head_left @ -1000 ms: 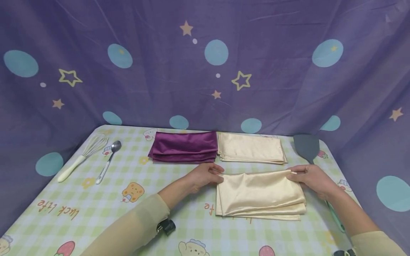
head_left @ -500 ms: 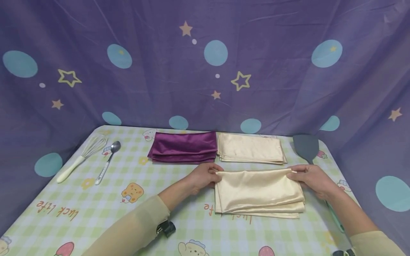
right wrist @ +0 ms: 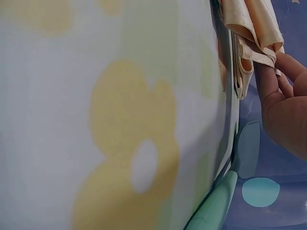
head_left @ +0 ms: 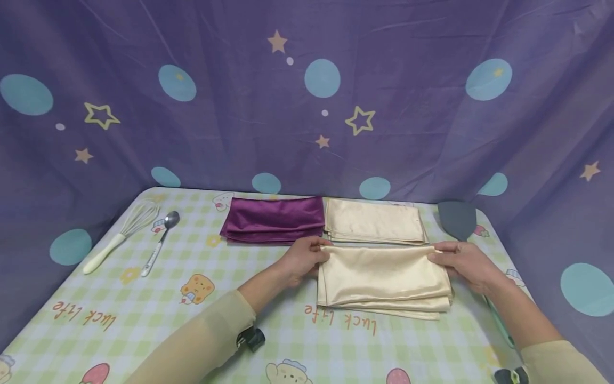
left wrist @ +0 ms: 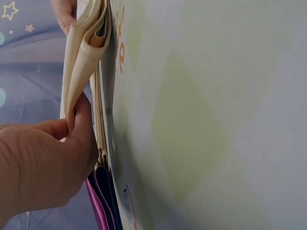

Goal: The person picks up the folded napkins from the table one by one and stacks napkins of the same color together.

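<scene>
A folded cream satin cloth spans the space between both hands in the head view. My left hand pinches its far left corner between thumb and fingers; the left wrist view shows the folded layers hanging from that pinch. At the far right corner my right hand grips the same cloth, thumb on top, and its loose folds show in the right wrist view. Just beyond lie a second folded cream cloth and, left of it, a folded purple cloth.
A whisk and a spoon lie at the left of the checked tablecloth. On the right, a dark spatula with a green handle lies partly behind the right forearm. A purple curtain stands behind the table.
Both hands have moved the held cream cloth slightly away from the body and a little left, nearer the folded cloths at the back. The other things stay put.
</scene>
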{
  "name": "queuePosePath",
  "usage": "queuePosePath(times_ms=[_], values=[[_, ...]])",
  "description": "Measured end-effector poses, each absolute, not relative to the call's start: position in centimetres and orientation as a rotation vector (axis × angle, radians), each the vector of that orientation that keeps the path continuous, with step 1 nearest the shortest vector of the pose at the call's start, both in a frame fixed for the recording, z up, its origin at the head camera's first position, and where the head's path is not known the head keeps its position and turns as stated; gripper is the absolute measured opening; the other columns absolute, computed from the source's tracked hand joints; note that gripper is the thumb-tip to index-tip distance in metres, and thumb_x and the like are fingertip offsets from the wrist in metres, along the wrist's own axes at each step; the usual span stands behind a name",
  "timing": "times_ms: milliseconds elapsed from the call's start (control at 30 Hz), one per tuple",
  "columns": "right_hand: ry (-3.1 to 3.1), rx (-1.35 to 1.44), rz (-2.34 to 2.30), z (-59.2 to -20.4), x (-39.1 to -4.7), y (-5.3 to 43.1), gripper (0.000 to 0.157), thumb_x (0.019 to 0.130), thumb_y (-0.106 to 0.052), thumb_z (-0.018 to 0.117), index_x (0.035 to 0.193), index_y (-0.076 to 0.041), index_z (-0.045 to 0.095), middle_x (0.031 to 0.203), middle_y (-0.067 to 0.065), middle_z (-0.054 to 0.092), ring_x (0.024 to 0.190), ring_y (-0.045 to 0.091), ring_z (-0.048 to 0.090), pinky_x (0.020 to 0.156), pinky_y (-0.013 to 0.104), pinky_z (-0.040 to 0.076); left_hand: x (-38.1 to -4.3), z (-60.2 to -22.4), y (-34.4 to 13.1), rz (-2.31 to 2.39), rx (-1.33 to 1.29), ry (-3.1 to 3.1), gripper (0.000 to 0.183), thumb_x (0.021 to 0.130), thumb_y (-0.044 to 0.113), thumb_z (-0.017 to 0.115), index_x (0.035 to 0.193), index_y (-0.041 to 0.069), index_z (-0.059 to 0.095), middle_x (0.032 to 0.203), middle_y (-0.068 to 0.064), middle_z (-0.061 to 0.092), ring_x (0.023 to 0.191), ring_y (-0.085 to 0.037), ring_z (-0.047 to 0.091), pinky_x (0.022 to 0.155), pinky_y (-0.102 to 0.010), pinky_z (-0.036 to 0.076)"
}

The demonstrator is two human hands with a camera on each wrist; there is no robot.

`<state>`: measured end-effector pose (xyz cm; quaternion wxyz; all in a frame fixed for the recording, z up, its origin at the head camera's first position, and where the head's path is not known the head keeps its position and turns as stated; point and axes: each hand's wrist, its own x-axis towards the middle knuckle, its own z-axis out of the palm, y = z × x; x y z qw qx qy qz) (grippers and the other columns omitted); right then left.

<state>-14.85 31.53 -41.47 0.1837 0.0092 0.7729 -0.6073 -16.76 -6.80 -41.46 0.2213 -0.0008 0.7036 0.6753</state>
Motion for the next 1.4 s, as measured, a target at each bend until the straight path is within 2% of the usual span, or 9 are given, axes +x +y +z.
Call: queuePosePath(times_ms=[633, 900, 1167, 1400], values=[[2.159, -0.011, -1.793, -40.9, -16.4, 31.8, 0.075, 0.103, -0.020, 0.062, 0.153, 0.016, 0.019, 0.125, 0.003, 0.059, 0.102, 0.003, 0.065, 0.090, 0.026, 0.055, -18.4, -40.2, -6.4, 1.938, -0.035, 2.020, 0.031, 0.096, 0.000, 0.062, 0.127, 0.000, 0.064, 0.101, -0.010, 0.067, 0.081, -0.017, 0.065, 0.066, -0.030, 0.058], [2.121, 0.016, -1.840, -40.5, -16.9, 31.7, 0.075, 0.103, -0.017, 0.062, 0.154, 0.013, 0.017, 0.110, -0.011, 0.063, 0.099, 0.003, 0.066, 0.088, 0.025, 0.056, -19.2, -39.9, -6.0, 1.991, -0.058, 2.011, 0.033, 0.095, -0.002, 0.062, 0.128, -0.002, 0.064, 0.098, -0.010, 0.066, 0.079, -0.016, 0.063, 0.064, -0.028, 0.057], [2.110, 0.045, -1.871, -40.1, -17.9, 31.6, 0.076, 0.102, -0.016, 0.064, 0.154, 0.013, 0.018, 0.108, -0.010, 0.063, 0.098, 0.003, 0.066, 0.088, 0.024, 0.056, -20.4, -39.4, -5.9, 2.034, -0.055, 1.981, 0.033, 0.095, -0.004, 0.062, 0.128, -0.005, 0.062, 0.102, -0.013, 0.065, 0.082, -0.018, 0.065, 0.069, -0.031, 0.060], [2.118, 0.045, -1.880, -39.8, -19.0, 31.5, 0.074, 0.102, -0.015, 0.064, 0.154, 0.014, 0.019, 0.107, -0.009, 0.063, 0.096, 0.002, 0.066, 0.087, 0.022, 0.055, -21.5, -39.0, -5.8, 2.041, -0.059, 2.005, 0.034, 0.094, -0.004, 0.063, 0.128, -0.005, 0.063, 0.099, -0.011, 0.063, 0.083, -0.019, 0.065, 0.073, -0.035, 0.061]])
